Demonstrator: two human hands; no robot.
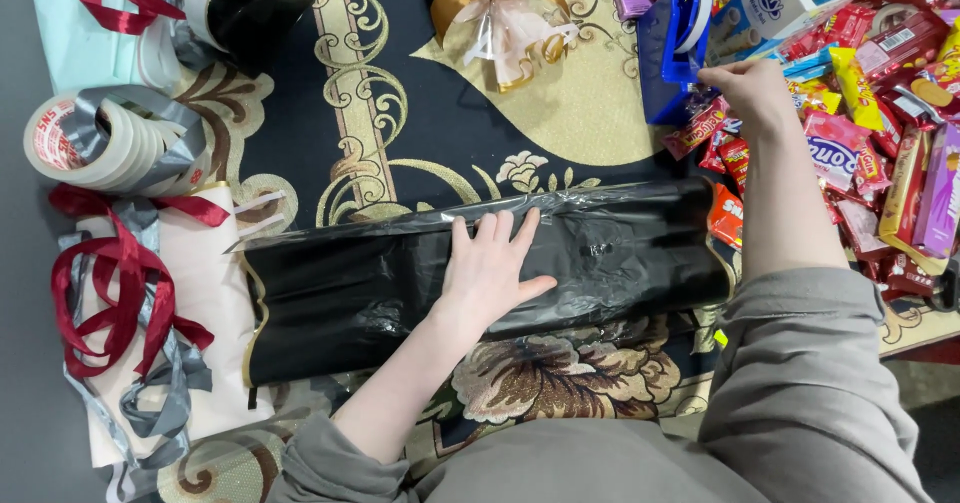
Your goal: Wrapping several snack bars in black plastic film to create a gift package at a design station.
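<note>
The left hand [492, 268] is lying flat, fingers spread, pressing on a black wrapped roll [400, 293] that is stretching across a patterned rug [380, 113]. The right hand [752, 91] is reaching toward a blue tape dispenser [672, 48] beside a pile of snack packets [880, 113]; its fingers are curling, whether gripping anything I cannot tell. Tape rolls [110, 141] and red ribbons [120, 283] are lying at the left.
</note>
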